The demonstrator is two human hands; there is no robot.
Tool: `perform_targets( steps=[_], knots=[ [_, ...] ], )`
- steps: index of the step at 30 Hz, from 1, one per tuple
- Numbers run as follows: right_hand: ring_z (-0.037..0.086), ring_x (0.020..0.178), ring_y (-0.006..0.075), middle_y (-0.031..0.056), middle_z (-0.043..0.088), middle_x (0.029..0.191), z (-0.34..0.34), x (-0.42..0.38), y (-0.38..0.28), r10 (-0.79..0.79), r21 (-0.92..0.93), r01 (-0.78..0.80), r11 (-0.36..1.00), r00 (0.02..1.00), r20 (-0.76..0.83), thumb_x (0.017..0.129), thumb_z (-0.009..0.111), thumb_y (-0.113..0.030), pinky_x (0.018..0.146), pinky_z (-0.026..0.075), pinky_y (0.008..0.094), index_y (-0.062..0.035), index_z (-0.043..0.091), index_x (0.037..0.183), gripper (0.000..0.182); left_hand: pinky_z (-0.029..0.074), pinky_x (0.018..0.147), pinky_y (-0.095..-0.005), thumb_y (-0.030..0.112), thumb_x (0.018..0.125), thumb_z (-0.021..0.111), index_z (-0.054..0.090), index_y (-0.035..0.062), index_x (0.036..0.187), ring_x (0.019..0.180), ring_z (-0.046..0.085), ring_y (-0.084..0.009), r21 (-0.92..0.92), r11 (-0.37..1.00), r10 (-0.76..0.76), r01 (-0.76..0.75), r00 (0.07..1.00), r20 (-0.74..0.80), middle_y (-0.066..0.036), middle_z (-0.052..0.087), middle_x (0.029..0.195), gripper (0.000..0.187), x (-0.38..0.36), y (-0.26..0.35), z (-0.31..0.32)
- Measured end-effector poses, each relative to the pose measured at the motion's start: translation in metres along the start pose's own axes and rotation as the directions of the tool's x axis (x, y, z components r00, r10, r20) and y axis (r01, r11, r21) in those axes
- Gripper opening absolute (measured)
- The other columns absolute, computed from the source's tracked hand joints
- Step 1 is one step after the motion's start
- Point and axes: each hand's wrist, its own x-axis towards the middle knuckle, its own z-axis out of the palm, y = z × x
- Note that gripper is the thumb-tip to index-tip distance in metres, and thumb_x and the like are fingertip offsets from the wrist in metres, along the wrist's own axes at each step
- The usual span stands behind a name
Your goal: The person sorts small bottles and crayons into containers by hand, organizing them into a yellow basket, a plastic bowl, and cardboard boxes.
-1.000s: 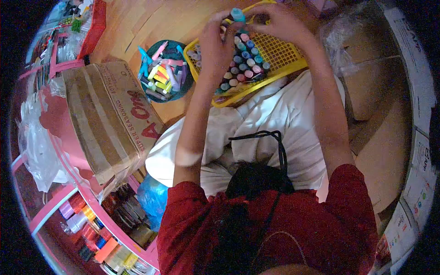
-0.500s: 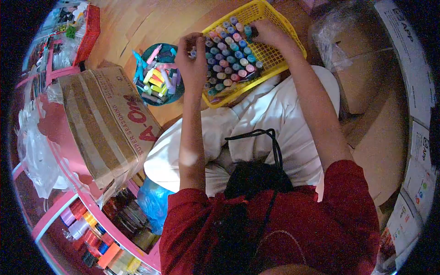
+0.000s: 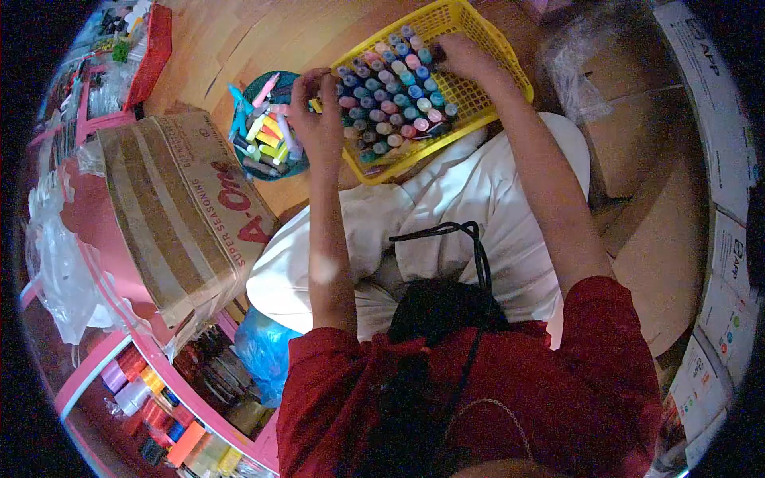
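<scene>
On the left, a cardboard box (image 3: 187, 207) sits on the wooden floor (image 3: 219, 48). Beside it, a round container (image 3: 296, 167) holds colored pens (image 3: 269, 131). The left hand (image 3: 319, 119) hangs between this and the yellow basket (image 3: 430, 153), loosely curled, fingers apart. Upright markers (image 3: 390, 99) fill the basket's left part. The right hand (image 3: 470, 60) reaches in beside them; whether it pinches one, I cannot tell.
</scene>
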Motion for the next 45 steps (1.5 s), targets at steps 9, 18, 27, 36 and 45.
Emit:
perform_targets(
  steps=[9,18,27,36,45],
  knots=[
    [0.056,0.091,0.0337,0.0179,0.060,0.096,0.025,0.009,0.018,0.033,0.173,-0.037,0.984,0.999,0.025,0.065,0.068,-0.012,0.081,0.044,0.0409,-0.0022,0.057,0.100,0.038,0.043,0.071,-0.0239,0.012,0.083,0.056,0.057,0.0014,0.088,0.074,0.054,-0.0117,-0.031,0.997,-0.078,0.076,0.995,-0.063,-0.005,0.058,0.083,0.011,-0.010,-0.004,-0.017],
    [0.057,0.092,0.0318,0.0167,0.060,0.099,0.002,-0.003,0.011,0.012,0.069,-0.017,0.997,0.998,0.059,0.064,0.070,-0.011,0.082,0.045,0.0385,-0.0022,0.056,0.103,0.042,0.045,0.068,-0.0308,0.013,0.086,0.050,0.054,-0.0008,0.088,0.074,0.058,-0.0191,0.174,0.979,-0.014,0.104,0.891,-0.454,-0.010,0.059,0.081,0.015,0.000,-0.045,-0.066],
    [0.059,0.089,0.0281,0.0157,0.061,0.099,-0.025,-0.004,0.015,0.108,0.154,-0.128,0.980,0.985,0.132,0.067,0.070,-0.015,0.080,0.046,0.0368,-0.0047,0.055,0.108,0.045,0.045,0.075,-0.0408,0.018,0.074,0.060,0.058,0.0090,0.099,0.088,0.055,-0.0319,0.862,0.486,-0.071,-0.147,0.976,0.206,-0.014,0.057,0.095,0.026,0.051,-0.130,-0.155],
    [0.061,0.080,0.0279,0.0142,0.063,0.088,-0.018,-0.005,0.023,0.034,0.142,-0.030,0.989,0.999,-0.030,0.072,0.066,-0.021,0.074,0.048,0.0358,-0.0053,0.059,0.102,0.035,0.044,0.072,-0.0418,0.010,0.075,0.056,0.055,0.0059,0.099,0.081,0.055,-0.0346,0.804,0.573,0.010,-0.162,0.982,0.191,-0.017,0.057,0.089,0.024,0.052,-0.136,-0.144],
    [0.061,0.070,0.0207,0.0117,0.064,0.084,-0.040,0.003,0.009,0.082,0.161,-0.051,0.986,0.978,-0.193,0.076,0.064,-0.027,0.066,0.048,0.0337,-0.0053,0.061,0.099,0.032,0.046,0.071,-0.0341,0.005,0.082,0.051,0.056,-0.0002,0.098,0.083,0.060,-0.0235,0.342,0.922,0.230,-0.185,0.968,-0.098,-0.013,0.060,0.089,0.018,0.052,-0.002,-0.099]
  ],
)
